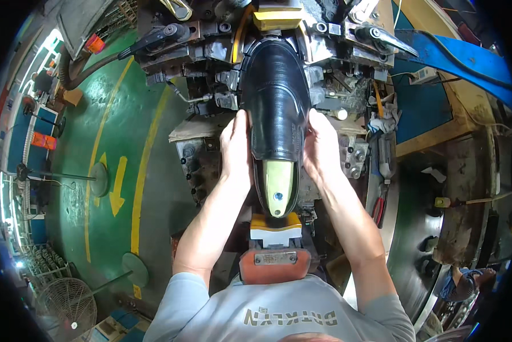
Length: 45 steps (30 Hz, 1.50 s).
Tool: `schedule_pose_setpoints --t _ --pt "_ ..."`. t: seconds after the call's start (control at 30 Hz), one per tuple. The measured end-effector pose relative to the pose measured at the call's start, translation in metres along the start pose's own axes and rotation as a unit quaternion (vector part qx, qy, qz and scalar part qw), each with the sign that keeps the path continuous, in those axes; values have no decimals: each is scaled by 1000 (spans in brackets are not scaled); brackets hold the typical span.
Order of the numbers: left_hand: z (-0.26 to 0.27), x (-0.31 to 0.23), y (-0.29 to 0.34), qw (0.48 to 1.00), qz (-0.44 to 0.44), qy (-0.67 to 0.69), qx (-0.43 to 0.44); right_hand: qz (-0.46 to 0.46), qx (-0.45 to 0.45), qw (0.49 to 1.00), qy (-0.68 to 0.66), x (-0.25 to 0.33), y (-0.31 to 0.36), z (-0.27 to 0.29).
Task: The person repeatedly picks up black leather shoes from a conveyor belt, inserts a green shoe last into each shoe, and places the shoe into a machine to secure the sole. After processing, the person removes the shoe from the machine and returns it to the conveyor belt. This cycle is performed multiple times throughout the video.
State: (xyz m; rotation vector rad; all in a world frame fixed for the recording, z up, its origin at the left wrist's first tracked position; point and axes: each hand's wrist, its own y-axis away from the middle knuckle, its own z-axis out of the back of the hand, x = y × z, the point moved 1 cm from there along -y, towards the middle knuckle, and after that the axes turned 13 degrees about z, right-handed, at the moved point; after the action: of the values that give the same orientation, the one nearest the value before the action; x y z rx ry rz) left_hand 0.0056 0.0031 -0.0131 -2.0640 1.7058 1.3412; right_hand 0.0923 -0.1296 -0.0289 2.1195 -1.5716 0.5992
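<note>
Clearly, alignment is the main worry. The black, glossy leather shoe upper (pixel 276 122), stretched over a pale green plastic last (pixel 278 182), sits between both hands, its toe up among the grey metal clamp blocks (pixel 226 98) and its heel end just above the yellow-topped white pad (pixel 275 232). The left hand (pixel 236 145) and right hand (pixel 322 145) each have a half-curled grip, pressed to opposite sides of the leather; fingers underneath cannot be seen. Uneven pressure might twist the toe off centre, and smooth leather could slip. Fingertips so near the blocks could be pinched if those closed, while a careless tilt might scuff the toe against metal edges.
</note>
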Motion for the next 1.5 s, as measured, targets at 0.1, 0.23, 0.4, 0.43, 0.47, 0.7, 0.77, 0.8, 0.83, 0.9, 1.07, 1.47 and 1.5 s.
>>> schedule_pose_setpoints --t 0.1,0.23,0.4,0.43,0.47,0.7,0.77,0.8,0.83,0.9,1.07,1.47,1.5 --pt "-1 -3 -12 999 -7 -4 -35 8 15 1000 4 -9 -8 2" --pt "3 -5 -20 1000 -8 -7 -20 7 12 1000 17 -15 -13 -3" --pt "2 -7 -18 999 -13 -14 -29 3 0 1000 9 -19 -15 1" --pt "-1 -7 -16 999 -11 -15 -47 6 1 1000 13 -18 -15 2" --pt "-1 -6 -16 999 -11 -17 -46 4 -1 1000 11 -18 -14 1" --pt "4 -1 -26 999 21 43 -25 -11 21 1000 2 -19 -14 -4" --pt "-2 -3 -23 995 54 81 -35 -14 22 1000 -6 -20 -15 -4" --pt "-4 -5 -22 993 65 91 -28 -9 12 1000 -6 -22 -16 -2" --pt "-4 -6 -21 991 79 103 -21 -5 0 1000 -5 -25 -17 1" --pt "-3 -3 -21 990 81 111 -11 -6 -7 1000 -12 -27 -19 9" --pt "8 7 -25 994 28 107 -24 75 6 997 21 -38 -23 26" --pt "14 17 -15 990 -31 -95 -101 3 10 984 175 -31 -8 -2" --pt "21 29 -10 995 17 -61 -79 -27 4 984 173 -31 -2 -8"
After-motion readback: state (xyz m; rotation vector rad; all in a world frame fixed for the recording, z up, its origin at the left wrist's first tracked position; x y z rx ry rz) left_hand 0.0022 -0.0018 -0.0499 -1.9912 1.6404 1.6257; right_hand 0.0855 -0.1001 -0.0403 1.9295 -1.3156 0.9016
